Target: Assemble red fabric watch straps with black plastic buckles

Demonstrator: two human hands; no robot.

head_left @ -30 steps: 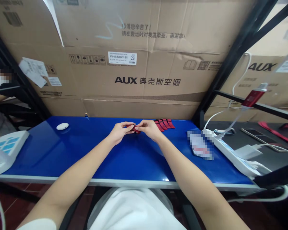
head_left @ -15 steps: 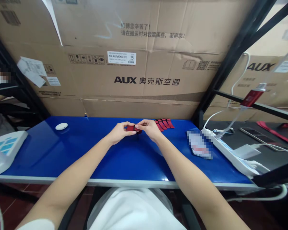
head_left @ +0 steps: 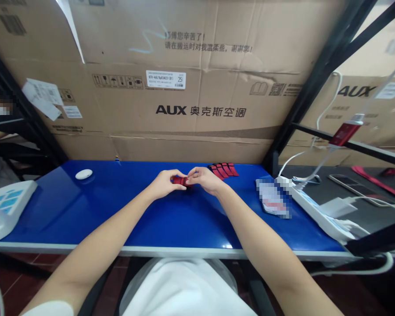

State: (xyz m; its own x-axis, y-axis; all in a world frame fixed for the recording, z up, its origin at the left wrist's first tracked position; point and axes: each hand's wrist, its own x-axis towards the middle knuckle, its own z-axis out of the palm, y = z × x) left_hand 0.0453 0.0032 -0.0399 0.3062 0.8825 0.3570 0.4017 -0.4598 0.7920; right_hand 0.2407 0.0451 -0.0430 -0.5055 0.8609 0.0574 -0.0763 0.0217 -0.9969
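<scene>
Both hands meet over the middle of the blue tabletop (head_left: 145, 219). Between the thumb and fingers of my left hand (head_left: 164, 183) is a small red fabric strip (head_left: 180, 180) with a black band across it. The closed fingertips of my right hand (head_left: 206, 179) pinch the strip's right end, hiding part of it. Just beyond my right hand, several similar red strips with black bands (head_left: 224, 169) lie fanned out in an overlapping row. What exactly the strip is cannot be made out.
A white round disc (head_left: 84, 174) lies at the back left, with a white device (head_left: 11, 206) at the left edge. On the right are a blurred packet (head_left: 273, 198) and a white power strip (head_left: 316, 210) with cables. A large cardboard box (head_left: 197, 140) stands behind the table.
My right fingers have shifted slightly on the strip's right end, and my left thumb has moved down a little. The strip is tilted differently; both hands stay in nearly the same place.
</scene>
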